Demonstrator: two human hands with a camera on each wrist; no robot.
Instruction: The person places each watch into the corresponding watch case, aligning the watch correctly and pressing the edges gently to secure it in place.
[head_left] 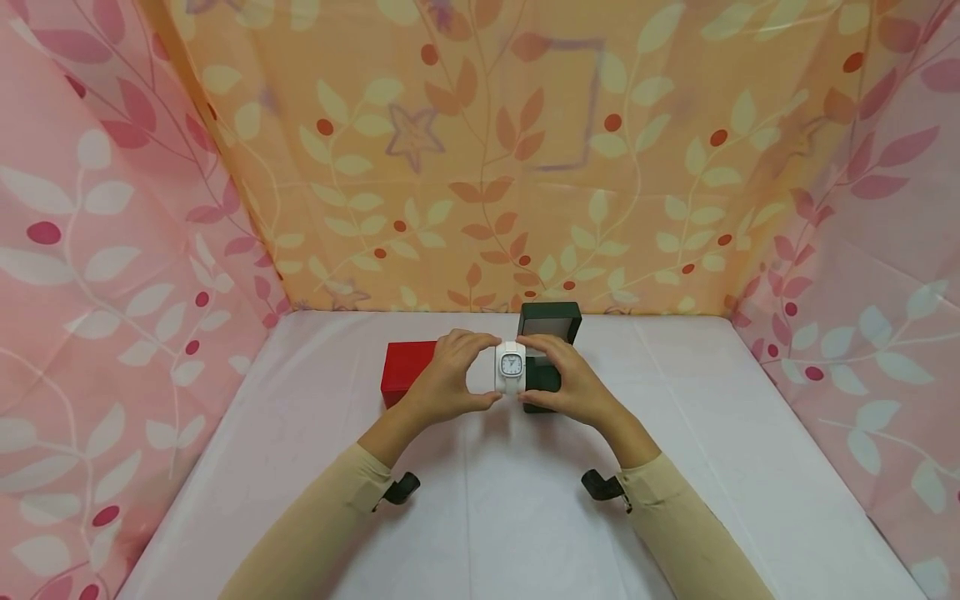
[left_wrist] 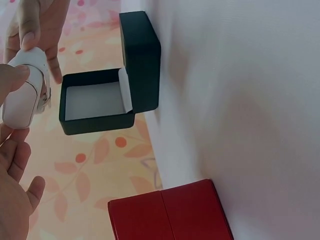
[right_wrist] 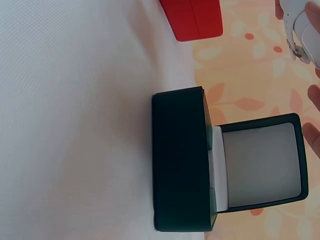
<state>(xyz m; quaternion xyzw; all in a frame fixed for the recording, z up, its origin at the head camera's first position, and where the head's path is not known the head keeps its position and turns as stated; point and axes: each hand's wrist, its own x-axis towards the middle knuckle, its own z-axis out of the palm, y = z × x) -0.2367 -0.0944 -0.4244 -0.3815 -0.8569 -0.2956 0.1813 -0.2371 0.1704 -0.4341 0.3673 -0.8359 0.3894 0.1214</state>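
A white wristwatch [head_left: 512,364] with a square face is wrapped round a white cushion [left_wrist: 19,104], held up above the table. My left hand [head_left: 444,379] pinches it from the left between thumb and fingertips. From the right, my right hand [head_left: 570,382] holds the other side the same way. Behind the right hand stands a dark green watch box [head_left: 551,321], its lid raised and its lining pale. The watch's buckle [right_wrist: 298,51] shows in the right wrist view, where the right hand is mostly cut off by the frame's edge.
A closed red box [head_left: 407,367] stands on the table behind my left hand. White cloth covers the table [head_left: 517,517]. Patterned curtains close in the back [head_left: 480,150] and both sides. Each sleeve carries a small black wrist camera [head_left: 401,489].
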